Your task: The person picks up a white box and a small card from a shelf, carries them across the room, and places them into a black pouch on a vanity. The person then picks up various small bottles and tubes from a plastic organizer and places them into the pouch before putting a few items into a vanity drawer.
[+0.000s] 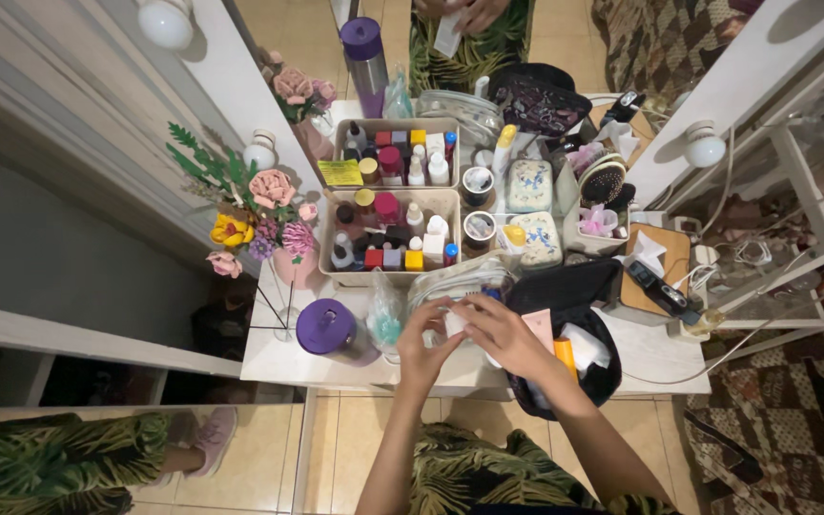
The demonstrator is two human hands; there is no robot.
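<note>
Over the white surface (283, 358), both hands clamp fingers on a small white bottle (454, 322): left hand (423, 339) below-left, right hand (503, 336) beside it.

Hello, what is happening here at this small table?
A person stands at a white vanity table facing a mirror. Both hands, left hand and right hand, meet on a small white item; what it is cannot be told. A purple-lidded bottle stands to the left, an open black pouch to the right, and a tray of small bottles behind.
</note>
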